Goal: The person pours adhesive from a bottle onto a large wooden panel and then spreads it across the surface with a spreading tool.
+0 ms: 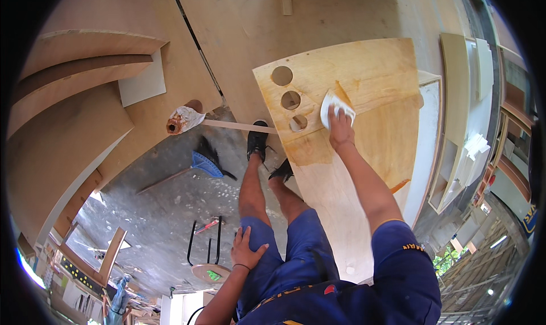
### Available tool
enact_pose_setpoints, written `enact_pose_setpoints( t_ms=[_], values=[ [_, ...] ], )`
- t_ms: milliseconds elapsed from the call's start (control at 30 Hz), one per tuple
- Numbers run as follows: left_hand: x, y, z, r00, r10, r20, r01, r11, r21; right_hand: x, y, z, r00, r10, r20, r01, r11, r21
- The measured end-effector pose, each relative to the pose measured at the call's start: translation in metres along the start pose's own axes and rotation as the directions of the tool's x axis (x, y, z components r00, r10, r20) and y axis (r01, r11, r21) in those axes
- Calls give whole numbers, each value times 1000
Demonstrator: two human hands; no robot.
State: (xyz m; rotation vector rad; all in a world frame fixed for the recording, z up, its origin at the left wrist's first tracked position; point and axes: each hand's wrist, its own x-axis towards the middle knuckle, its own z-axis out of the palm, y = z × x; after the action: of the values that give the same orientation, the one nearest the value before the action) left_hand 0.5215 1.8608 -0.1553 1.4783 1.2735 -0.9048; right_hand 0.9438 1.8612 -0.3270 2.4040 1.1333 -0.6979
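My right hand (341, 133) presses a flat white spreader (328, 111) with a rounded edge against a plywood panel (375, 131). Amber, wet-looking glue covers much of the panel's upper part, with a darker streak beside the spreader; the lower part is paler and looks dry. Three round holes run down the panel's left side. My left hand (248, 249) lies on my left thigh with its fingers apart, holding nothing.
Left of the panel is a brown-stained container (185, 120) with white wrapping, near a thin wood strip (236, 125). A blue dustpan (206, 164) and a black-legged stool (207, 272) stand on the grey floor. Curved wooden pieces (91, 69) are at left, a cabinet frame (452, 120) at right.
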Motion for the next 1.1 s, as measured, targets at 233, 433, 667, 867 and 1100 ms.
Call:
enact_pose_setpoints(
  t_ms=[233, 433, 667, 867, 1100],
  values=[
    [-4, -2, -2, 1000, -24, -1, 24, 999, 33, -33, 10, -68, 983, -149, 103, 114, 950, 291],
    [-2, -1, 2, 1000, -4, -6, 4, 999, 43, 54, -75, -84, 986, -162, -31, 164, 941, 297],
    [-5, 3, 4, 1000, -6, -11, 7, 997, 72, 36, -126, -76, 834, -551, -14, 550, 833, -66],
    [-5, 5, 5, 1000, -7, -12, 7, 997, 71, 4, -84, -60, 701, -657, 276, 711, 677, -194],
    [-5, 1, 10, 1000, 18, -25, -16, 997, 82, 49, -42, -85, 808, -586, 58, 584, 787, -199]
  ],
)
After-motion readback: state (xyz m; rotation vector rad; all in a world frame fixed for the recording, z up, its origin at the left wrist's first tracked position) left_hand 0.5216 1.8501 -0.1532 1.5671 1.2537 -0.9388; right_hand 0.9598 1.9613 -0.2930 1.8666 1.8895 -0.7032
